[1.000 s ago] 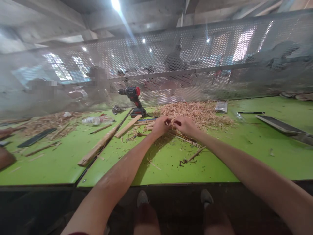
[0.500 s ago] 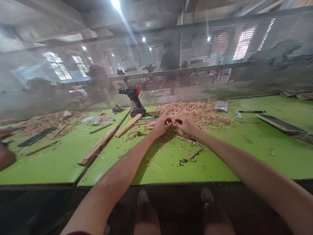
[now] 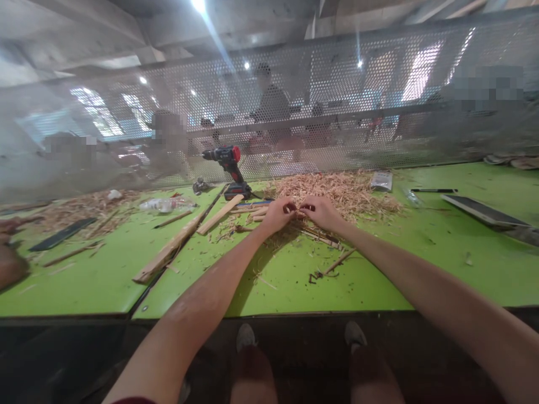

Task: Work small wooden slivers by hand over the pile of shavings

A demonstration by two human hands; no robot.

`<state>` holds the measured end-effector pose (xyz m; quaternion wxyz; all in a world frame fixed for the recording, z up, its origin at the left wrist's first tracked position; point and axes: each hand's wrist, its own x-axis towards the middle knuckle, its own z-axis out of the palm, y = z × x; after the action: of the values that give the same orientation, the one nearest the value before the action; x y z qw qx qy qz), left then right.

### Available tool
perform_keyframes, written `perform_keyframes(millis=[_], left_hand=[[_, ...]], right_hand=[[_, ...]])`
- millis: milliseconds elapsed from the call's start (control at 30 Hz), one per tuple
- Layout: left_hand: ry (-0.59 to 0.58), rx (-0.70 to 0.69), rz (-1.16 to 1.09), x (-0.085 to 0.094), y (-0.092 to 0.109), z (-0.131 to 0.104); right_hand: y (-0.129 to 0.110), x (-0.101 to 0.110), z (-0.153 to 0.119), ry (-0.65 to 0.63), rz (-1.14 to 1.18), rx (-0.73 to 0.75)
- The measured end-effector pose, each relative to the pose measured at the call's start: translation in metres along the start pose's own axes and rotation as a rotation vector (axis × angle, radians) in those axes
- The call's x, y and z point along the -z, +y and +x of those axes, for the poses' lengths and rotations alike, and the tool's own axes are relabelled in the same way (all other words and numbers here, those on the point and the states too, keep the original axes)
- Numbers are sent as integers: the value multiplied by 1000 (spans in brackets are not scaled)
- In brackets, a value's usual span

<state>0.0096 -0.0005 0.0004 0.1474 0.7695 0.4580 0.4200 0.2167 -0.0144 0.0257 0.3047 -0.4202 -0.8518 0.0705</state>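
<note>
My left hand (image 3: 278, 215) and my right hand (image 3: 320, 213) come close together over the middle of the green table, fingertips curled in a pinch. Whatever lies between the fingers is too small to make out. Right behind them spreads a heap of pale wood shavings (image 3: 337, 188). Thin wooden sticks (image 3: 322, 238) lie beneath and just in front of my hands. More short wood pieces (image 3: 256, 214) rest beside my left hand. Nearer to me is a forked twig (image 3: 337, 264).
A cordless drill (image 3: 229, 168) stands upright behind a flat wooden strip (image 3: 220, 215). A long wooden board (image 3: 168, 252) lies along the table seam. At right are a tablet-like dark panel (image 3: 484, 212) and a black pen-like stick (image 3: 433, 191). Another person's arm (image 3: 10, 264) shows at far left.
My hands stay in nearly the same place, with the right fingertips slightly closer to the left. Behind the perforated screen, a person now appears higher, as if standing.
</note>
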Motion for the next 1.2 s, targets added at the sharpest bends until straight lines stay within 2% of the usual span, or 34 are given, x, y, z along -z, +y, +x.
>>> perform_keyframes(millis=[233, 533, 767, 1200], left_hand=[[-13, -38, 74, 2, 8, -3], [-21, -6, 145, 0, 6, -1], [-8, -19, 144, -2, 0, 1], [-31, -38, 136, 0, 7, -2]], right_hand=[[7, -5, 1, 46, 17, 18], [-4, -3, 0, 14, 9, 7], [-6, -5, 1, 0, -8, 1], [0, -7, 0, 34, 55, 26]])
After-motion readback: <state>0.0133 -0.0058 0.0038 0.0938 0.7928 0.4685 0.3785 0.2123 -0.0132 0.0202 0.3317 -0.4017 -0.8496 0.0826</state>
